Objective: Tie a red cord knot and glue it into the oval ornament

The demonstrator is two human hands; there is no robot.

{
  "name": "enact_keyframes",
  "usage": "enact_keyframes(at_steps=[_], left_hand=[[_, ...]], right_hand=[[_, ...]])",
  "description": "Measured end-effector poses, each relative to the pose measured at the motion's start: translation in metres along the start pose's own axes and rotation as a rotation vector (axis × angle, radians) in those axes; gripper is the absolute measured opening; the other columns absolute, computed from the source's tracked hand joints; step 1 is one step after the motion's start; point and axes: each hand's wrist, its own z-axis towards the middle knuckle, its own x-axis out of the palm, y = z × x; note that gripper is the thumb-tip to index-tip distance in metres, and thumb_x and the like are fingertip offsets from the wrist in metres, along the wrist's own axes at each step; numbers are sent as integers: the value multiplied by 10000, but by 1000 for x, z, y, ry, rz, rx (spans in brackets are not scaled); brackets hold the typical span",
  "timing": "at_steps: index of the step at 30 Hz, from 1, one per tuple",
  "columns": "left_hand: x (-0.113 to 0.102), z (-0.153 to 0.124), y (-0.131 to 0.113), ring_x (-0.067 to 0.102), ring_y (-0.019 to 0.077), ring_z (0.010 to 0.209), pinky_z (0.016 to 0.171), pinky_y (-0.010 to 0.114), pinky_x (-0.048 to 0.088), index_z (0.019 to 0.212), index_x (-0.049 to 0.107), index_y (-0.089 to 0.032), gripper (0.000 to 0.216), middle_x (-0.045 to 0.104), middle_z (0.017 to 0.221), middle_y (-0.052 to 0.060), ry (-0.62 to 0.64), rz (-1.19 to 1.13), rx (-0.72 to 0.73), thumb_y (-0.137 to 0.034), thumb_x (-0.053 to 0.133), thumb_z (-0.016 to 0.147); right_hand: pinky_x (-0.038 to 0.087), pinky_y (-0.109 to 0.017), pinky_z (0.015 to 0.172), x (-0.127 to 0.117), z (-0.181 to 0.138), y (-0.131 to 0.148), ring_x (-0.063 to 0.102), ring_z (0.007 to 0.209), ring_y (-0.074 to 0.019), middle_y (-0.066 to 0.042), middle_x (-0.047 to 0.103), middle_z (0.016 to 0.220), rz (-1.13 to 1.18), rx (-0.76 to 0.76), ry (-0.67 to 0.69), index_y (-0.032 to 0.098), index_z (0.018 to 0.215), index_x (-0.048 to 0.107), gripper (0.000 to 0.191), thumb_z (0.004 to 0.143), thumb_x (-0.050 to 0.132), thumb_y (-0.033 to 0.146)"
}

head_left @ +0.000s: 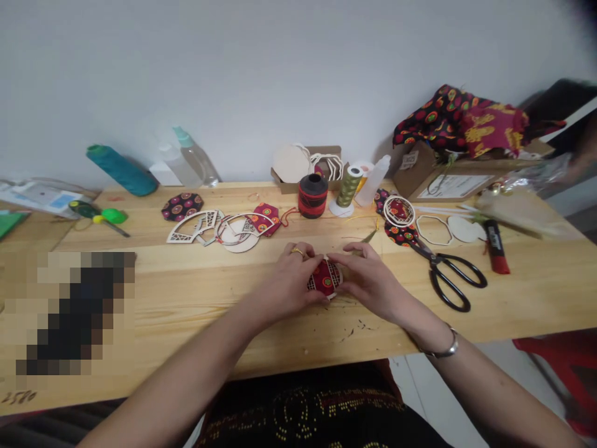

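A small round piece of dark red patterned fabric with pale lattice trim is held just above or on the wooden table, near its front edge. My left hand grips its left rim, thumb and fingers closed around it. From the opposite side my right hand pinches the right rim between thumb and fingers. Beyond the right hand, a thin pointed tool partly shows. Black-handled scissors lie to the right, their blades reaching under patterned fabric pieces.
Behind the hands stand a red-and-black thread spool, a green spool and a squeeze bottle. Pale fan-shaped and round frames lie at left. A cardboard box under cloth is at back right, with a glue tube before it.
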Motion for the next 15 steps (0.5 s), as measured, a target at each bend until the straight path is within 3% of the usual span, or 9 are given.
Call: enact_keyframes(at_steps=[10,13,15], left_hand=[[-1,0,-2,462,278,1027,912,425,413,1145,582,-189,574,498,1119,106,14,23,-20,-470,700,659],[-9,-4,-3,457,285,1124,958,435,392,1260,496,-155,581,495,1221,141,-18,16,-75,-449,597,769],[-14,-14,-1,454,259,1170,986,425,378,1286,462,-141,468,488,1273,147,-121,15,-145,-343,479,865]], right_hand=[[396,-469,930,-3,4,5,408,1195,-280,-98,577,1140,-99,22,17,285,1267,510,533,759,651,204],[403,-463,901,-2,5,6,420,1184,-280,-105,585,1121,-132,20,24,274,1246,528,519,749,658,204],[407,-449,888,-3,6,8,420,1184,-278,-114,586,1116,-146,15,21,254,1231,541,509,741,667,203]])
